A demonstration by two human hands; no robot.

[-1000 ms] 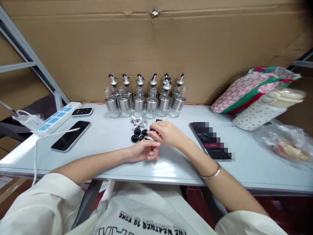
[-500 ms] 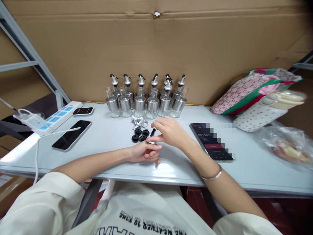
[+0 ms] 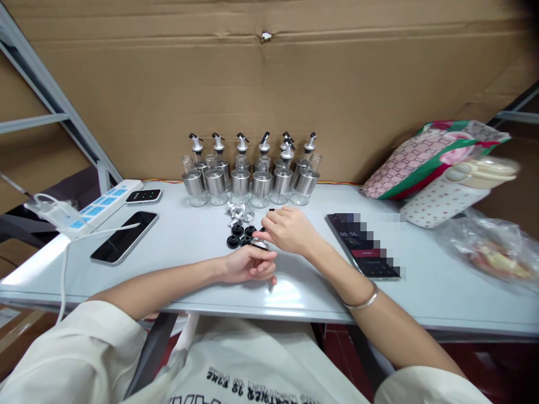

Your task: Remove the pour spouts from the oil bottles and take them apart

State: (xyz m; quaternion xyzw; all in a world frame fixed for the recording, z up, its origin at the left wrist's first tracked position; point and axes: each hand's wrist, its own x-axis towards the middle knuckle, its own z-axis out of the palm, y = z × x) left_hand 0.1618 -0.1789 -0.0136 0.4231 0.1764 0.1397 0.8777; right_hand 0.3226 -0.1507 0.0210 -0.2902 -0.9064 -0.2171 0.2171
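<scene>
single head-worn view | faces forward and down | tabletop (image 3: 189, 233) close, cardboard (image 3: 269, 90) beyond

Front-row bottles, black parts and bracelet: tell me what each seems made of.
Front-row bottles: probably clear glass, see-through at neck and base; their sleeves, with a soft grey sheen, look like satin metal.
Black parts: rubber or plastic, unclear which; dark with small highlights.
Bracelet: apparently polished metal, silvery and shiny.

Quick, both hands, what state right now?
Left hand: closed, holding a small round silver-and-black pourer top.
Right hand: curled, touching the same pourer top; whether it grips cannot be told.
</scene>
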